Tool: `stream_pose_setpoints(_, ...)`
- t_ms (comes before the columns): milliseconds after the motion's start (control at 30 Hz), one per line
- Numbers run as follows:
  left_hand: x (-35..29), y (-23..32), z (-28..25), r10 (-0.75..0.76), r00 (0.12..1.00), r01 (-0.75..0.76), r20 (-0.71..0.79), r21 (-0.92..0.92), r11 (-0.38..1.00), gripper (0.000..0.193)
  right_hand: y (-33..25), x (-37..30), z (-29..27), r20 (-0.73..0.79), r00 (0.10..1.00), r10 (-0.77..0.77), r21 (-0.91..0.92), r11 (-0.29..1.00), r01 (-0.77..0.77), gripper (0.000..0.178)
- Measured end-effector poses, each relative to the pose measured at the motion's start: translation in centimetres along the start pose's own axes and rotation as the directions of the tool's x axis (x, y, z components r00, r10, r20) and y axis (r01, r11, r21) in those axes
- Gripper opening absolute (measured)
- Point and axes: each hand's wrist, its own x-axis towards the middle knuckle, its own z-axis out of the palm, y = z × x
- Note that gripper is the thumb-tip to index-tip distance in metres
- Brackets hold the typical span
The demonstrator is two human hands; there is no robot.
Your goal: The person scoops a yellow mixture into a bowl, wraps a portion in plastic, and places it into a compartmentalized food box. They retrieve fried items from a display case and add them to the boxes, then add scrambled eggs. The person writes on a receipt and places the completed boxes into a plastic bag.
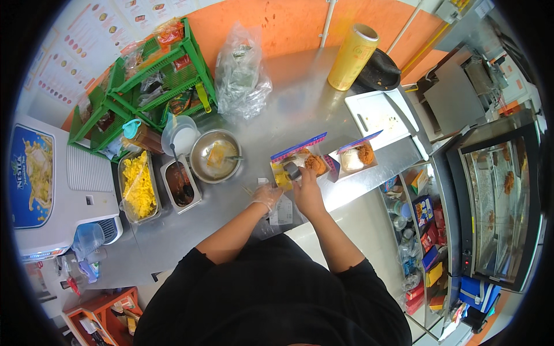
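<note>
My right hand [307,193] is closed around a small grey cup-shaped piece [292,170], tipped over the near part of an open paper food box [275,159]. Inside that box lie white rice, a browned fried chicken piece [315,164] and yellow food [281,179] at the near left corner. My left hand [266,197], in a clear plastic glove, is at the box's near left side, fingers partly extended, with nothing visible in it. Beside it lies a printed paper slip [281,211]. To the right stands a second open box [345,172] with rice and fried chicken.
Left of my hands are a steel bowl [199,157], a pan of dark sauce [180,187] with a ladle, and a tray of yellow shredded food [139,185]. Farther right, a knife [404,118] lies on a white cutting board [375,119]. Green crates [190,81] stand behind.
</note>
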Motion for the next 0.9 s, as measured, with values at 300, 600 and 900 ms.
stream_pose_setpoints(300,-1.5,0.1,0.2,0.041,0.997,-0.053,-0.071,-0.177,0.983,0.054,-1.0,-1.0,2.8,0.21,0.969,0.129,-0.226,0.971,-0.081,0.037)
stream_pose_setpoints(600,-1.7,0.3,0.1,0.069,0.99,-0.093,-0.126,-0.191,0.977,0.047,-0.1,0.3,4.1,0.226,0.957,0.182,-0.161,0.976,-0.148,0.045)
stream_pose_setpoints(900,-1.5,1.2,-1.0,0.153,0.98,-0.149,-0.129,0.045,0.988,0.044,2.1,0.9,1.3,0.15,0.984,0.101,-0.05,0.994,-0.094,0.049)
